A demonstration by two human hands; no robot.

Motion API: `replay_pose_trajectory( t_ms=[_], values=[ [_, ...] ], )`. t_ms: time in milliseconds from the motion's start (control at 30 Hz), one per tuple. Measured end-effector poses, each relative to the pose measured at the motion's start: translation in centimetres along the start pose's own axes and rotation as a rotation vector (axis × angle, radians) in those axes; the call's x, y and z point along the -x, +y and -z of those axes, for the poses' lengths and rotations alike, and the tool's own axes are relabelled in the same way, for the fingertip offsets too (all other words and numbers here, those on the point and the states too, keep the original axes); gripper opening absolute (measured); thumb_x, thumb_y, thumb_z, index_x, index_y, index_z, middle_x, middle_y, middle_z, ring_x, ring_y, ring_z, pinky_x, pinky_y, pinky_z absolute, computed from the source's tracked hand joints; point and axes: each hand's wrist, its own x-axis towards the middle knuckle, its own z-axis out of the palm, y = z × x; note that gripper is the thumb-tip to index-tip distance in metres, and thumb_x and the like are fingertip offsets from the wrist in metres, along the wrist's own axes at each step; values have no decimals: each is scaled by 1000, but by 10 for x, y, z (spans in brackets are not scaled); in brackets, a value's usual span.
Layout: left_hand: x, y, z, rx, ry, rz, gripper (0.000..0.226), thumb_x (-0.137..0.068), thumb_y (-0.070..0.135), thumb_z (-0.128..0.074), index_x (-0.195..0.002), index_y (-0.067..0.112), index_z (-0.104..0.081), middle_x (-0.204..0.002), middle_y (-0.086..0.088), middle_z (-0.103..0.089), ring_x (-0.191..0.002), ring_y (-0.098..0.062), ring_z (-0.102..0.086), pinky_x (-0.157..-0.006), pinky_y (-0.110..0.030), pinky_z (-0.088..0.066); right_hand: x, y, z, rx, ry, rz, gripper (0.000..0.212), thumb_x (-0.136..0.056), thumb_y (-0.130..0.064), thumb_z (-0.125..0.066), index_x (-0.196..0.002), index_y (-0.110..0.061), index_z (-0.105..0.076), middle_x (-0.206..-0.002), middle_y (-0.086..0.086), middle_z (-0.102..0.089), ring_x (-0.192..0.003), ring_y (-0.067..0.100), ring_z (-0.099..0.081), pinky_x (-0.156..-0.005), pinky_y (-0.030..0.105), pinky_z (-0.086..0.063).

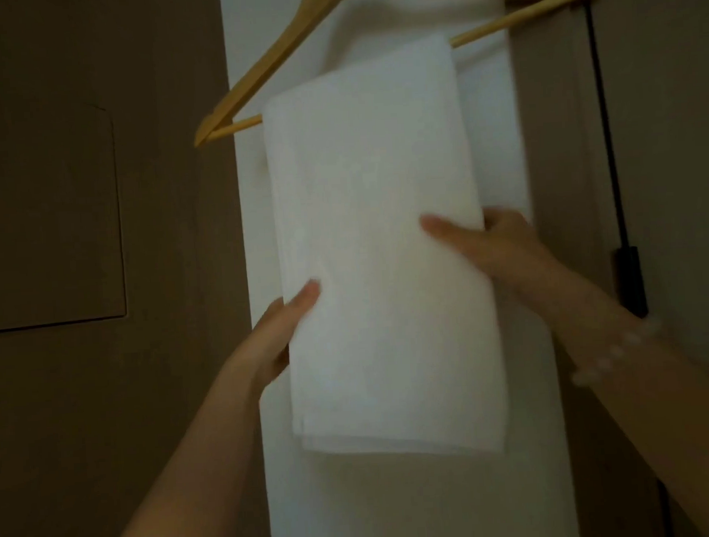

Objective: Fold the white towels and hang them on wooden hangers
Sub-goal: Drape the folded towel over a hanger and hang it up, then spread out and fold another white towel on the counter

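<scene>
The folded white towel (385, 266) hung draped over the crossbar (492, 25) of a tilted wooden hanger (260, 74), its long axis vertical. The left hand (282, 325) gripped its left edge. The right hand (495, 240) gripped its right edge, higher and nearer the bar, with both thumbs on the front face.

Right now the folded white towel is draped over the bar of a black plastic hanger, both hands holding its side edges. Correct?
No: the head view shows a pale wooden hanger, not black plastic. The folded white towel is draped over its bar, with the left hand and right hand holding its side edges.
</scene>
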Motion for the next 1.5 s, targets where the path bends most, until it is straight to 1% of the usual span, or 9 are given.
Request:
replay_pose_trajectory(
  t_ms=[100,233,300,533,700,800,967,1033,1500],
  values=[
    [30,-42,10,11,-59,80,41,-83,25,-65,-120,13,-51,-72,8,-68,-65,-12,-64,-77,-29,-52,57,51,2,-37,-251,-220,14,-74,-17,-76,-83,-18,-65,-71,-8,-66,-49,-5,-61,-49,14,-51],
    [37,-65,17,-18,-185,100,57,-60,32,-82,-109,12,-59,-72,6,-73,-64,-4,-70,-58,-17,-56,105,95,-1,-119,-192,-321,3,-77,-15,-71,-76,-14,-68,-79,3,-74,-71,18,-69,-74,37,-56],
    [36,-70,15,-56,-155,95,12,-84,12,-63,-95,17,-59,-76,5,-71,-60,-1,-68,-56,-13,-54,107,100,0,-110,-103,-285,7,-79,-14,-71,-77,-19,-67,-76,-4,-72,-64,6,-68,-64,22,-56],
    [62,-85,1,-160,-61,63,5,-93,21,-54,-98,23,-56,-104,5,-63,-84,-5,-61,-67,-13,-47,120,108,1,24,-30,-185,18,-82,-18,-71,-100,-15,-66,-88,1,-66,-59,-6,-58,-49,4,-43],
    [83,-92,10,-164,-43,98,102,-67,70,-66,-146,21,-24,-133,11,-47,-117,-7,-51,-96,-21,-43,146,101,-3,-87,-52,-176,46,-81,-35,-71,-119,-14,-56,-98,-10,-64,-76,-5,-61,-70,14,-51],
    [123,-148,42,-182,-13,223,81,-84,68,-35,-148,20,-19,-133,4,-48,-119,-10,-49,-103,-29,-35,204,131,-13,-171,-130,-291,104,-39,-78,-73,-124,-22,-47,-102,-14,-59,-92,-3,-62,-82,15,-51],
    [254,-285,74,-233,236,654,19,-98,35,-43,-107,23,-54,-113,-3,-61,-88,-8,-59,-88,-25,-46,346,233,-71,-42,-506,-574,47,-61,-54,-71,-97,-28,-58,-94,-1,-64,-92,20,-65,-86,36,-53],
    [313,-330,75,-304,274,868,14,-96,28,-51,-107,19,-54,-109,-5,-60,-80,-6,-56,-68,-14,-45,398,265,-91,130,-795,-618,31,-81,-37,-69,-103,-16,-63,-96,-2,-63,-84,7,-58,-84,14,-44],
    [538,-512,50,-1054,59,1403,90,-82,48,-64,-150,19,-12,-152,-7,-18,-136,-24,-29,-105,-33,-34,642,392,-148,664,-1580,-348,77,-93,-26,-55,-151,-9,-7,-158,10,-11,-143,27,-23,-111,35,-30]
  ],
)
